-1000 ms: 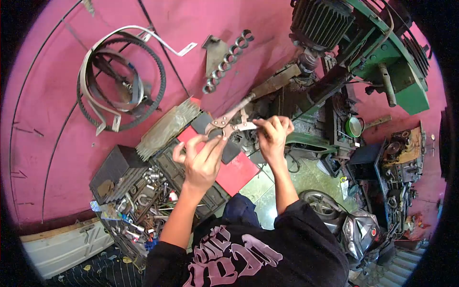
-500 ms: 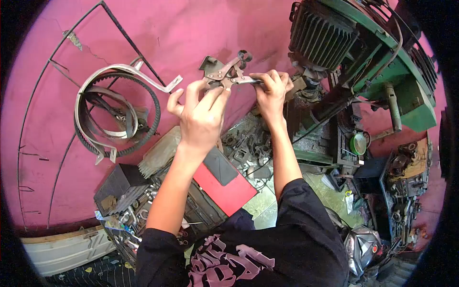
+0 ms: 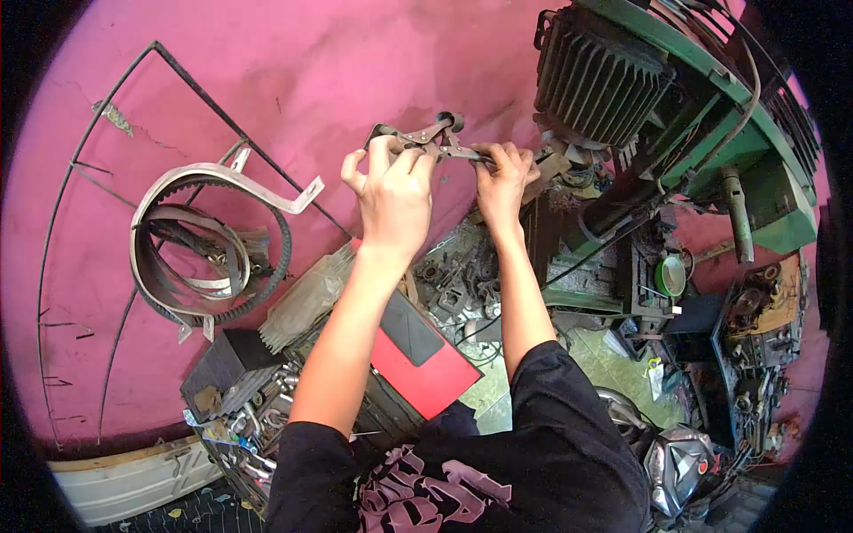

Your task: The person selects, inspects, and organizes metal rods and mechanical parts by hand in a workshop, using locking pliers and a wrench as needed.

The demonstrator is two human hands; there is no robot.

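Observation:
Held up in front of the pink wall is a worn metal linkage [image 3: 434, 135] of flat riveted arms, with a dark round end at its top. My left hand [image 3: 394, 202] is closed around the lower left side of the linkage, hiding part of it behind the fingers. At the other end, my right hand [image 3: 501, 185] pinches the linkage's right arm between thumb and fingers. What exact part this is I cannot make out.
Belts and a metal band [image 3: 142, 231] hang on the wall at left. A green machine with a finned motor [image 3: 600, 75] stands at right. Below are a red box [image 3: 426, 377], a crate of tools [image 3: 253, 417] and assorted metal parts [image 3: 458, 275].
My view has shifted, so the wall items appear lower. Both hands still grip the linkage, which is now tilted flatter, and my left hand covers more of its left side.

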